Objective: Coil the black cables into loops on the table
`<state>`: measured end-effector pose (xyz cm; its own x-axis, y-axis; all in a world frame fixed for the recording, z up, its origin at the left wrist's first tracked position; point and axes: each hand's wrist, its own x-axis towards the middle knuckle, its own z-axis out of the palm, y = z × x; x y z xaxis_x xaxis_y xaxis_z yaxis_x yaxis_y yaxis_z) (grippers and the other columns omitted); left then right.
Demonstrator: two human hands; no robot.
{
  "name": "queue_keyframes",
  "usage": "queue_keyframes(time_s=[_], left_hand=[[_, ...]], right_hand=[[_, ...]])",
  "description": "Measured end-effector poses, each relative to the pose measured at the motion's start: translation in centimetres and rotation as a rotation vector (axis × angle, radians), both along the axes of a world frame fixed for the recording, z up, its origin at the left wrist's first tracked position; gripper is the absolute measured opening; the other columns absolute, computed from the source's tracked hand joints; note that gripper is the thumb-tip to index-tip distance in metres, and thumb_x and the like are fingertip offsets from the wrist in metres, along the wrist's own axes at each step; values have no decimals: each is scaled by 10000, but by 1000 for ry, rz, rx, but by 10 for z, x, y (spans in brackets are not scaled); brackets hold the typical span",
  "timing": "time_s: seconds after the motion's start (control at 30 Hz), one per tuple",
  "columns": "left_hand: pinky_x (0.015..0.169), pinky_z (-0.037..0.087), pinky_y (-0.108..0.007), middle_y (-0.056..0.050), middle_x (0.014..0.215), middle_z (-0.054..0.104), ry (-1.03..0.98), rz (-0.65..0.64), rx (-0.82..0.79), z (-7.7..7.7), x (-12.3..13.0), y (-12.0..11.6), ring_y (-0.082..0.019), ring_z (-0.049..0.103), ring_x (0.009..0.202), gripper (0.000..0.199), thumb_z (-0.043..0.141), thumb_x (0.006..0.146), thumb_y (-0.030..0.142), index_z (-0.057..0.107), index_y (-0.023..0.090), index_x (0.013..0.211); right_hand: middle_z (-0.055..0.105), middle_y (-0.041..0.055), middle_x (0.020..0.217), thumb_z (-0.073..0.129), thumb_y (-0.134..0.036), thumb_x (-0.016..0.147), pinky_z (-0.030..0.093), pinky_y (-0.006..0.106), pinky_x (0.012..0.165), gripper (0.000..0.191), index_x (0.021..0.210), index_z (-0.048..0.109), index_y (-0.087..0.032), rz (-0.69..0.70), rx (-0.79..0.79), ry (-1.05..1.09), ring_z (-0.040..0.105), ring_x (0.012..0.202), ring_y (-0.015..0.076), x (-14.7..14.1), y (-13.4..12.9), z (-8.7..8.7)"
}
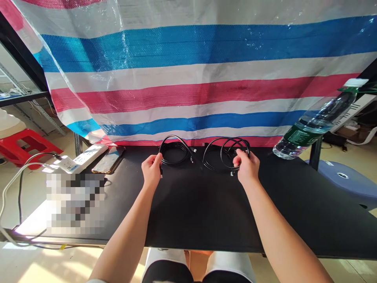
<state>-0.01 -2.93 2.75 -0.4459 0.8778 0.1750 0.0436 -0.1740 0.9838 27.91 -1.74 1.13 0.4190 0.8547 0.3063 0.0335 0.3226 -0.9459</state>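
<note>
My left hand is closed on a black cable at the far part of the black table. A small plug end pokes out beneath its fingers. From this hand the cable arcs up over a coil of black cable lying on the table, with light-tipped connectors at the coil's right side. My right hand pinches a looped black cable, its loops hanging to the left of the fingers. A small connector shows just below them. Behind these loops, more black cable rests on the table; where one ends and the other begins is unclear.
A striped plastic sheet hangs behind the table. On the left are a white power strip, a phone and a blurred-out patch. A water bottle stands tilted at the right. Red and blue stools flank the table.
</note>
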Motion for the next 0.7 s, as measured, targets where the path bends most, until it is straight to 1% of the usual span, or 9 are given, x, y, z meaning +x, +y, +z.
queue_keyframes(time_s=[0.07, 0.17, 0.27, 0.33, 0.43, 0.5, 0.57, 0.63, 0.7], left_hand=[[405, 265, -205, 47, 405, 420, -26, -77, -68, 0, 1, 1, -72, 360, 389, 271, 628, 629, 388, 540, 187, 470], [388, 256, -210, 41, 386, 422, -53, -240, -223, -1, 8, 0, -72, 363, 365, 273, 636, 594, 370, 516, 186, 433], [366, 246, -218, 40, 403, 431, -85, -301, -303, -2, 20, -3, -69, 352, 350, 320, 652, 594, 414, 491, 192, 429], [360, 245, -218, 45, 409, 418, -94, -298, -297, -3, 27, -5, -63, 340, 352, 380, 666, 602, 466, 463, 197, 426], [367, 259, -214, 50, 405, 401, -85, -277, -253, -7, 33, -7, -64, 346, 362, 454, 679, 619, 535, 437, 201, 430], [376, 269, -212, 53, 396, 390, -99, -212, -214, -9, 33, -7, -66, 350, 367, 475, 659, 649, 562, 424, 205, 442], [389, 278, -207, 56, 391, 381, -112, -122, -163, -10, 30, -6, -66, 354, 375, 480, 633, 684, 566, 412, 207, 454], [398, 284, -201, 59, 393, 378, -110, -46, -108, -10, 27, -4, -63, 358, 383, 485, 626, 700, 560, 396, 207, 460], [392, 281, -197, 69, 396, 370, -107, -39, -92, -9, 24, -3, -59, 355, 377, 490, 652, 680, 560, 381, 208, 473]], right_hand=[[240, -94, 353, 604, -674, 688, 233, 262, 362, 542, 555, 273, -266, 155, -12, 179, 261, 342, 106, -1, 0, 4], [161, -102, 350, 522, -793, 680, 225, 265, 340, 601, 544, 259, -269, 314, -35, 236, 221, 337, 105, -12, -3, 8], [231, -82, 360, 483, -837, 665, 234, 263, 354, 636, 529, 240, -266, 291, -36, 160, 242, 355, 98, -29, -10, 9], [377, -53, 412, 578, -813, 603, 269, 261, 384, 633, 540, 277, -259, 253, -3, 40, 310, 394, 99, -40, -17, 8], [531, -32, 534, 784, -618, 479, 343, 271, 454, 568, 578, 363, -250, 232, 27, -217, 400, 463, 108, -54, -29, 7], [530, -41, 526, 796, -478, 514, 367, 282, 489, 480, 569, 379, -248, 193, 9, -352, 409, 461, 109, -59, -33, 7], [480, -53, 475, 745, -398, 579, 369, 289, 497, 411, 536, 364, -250, 128, -14, -408, 388, 439, 105, -58, -33, 8], [423, -62, 441, 716, -374, 600, 350, 285, 477, 396, 514, 350, -251, 73, -32, -378, 363, 428, 102, -52, -28, 10], [369, -75, 431, 720, -391, 606, 309, 272, 434, 401, 521, 353, -250, 68, -35, -243, 326, 414, 94, -44, -23, 11]])
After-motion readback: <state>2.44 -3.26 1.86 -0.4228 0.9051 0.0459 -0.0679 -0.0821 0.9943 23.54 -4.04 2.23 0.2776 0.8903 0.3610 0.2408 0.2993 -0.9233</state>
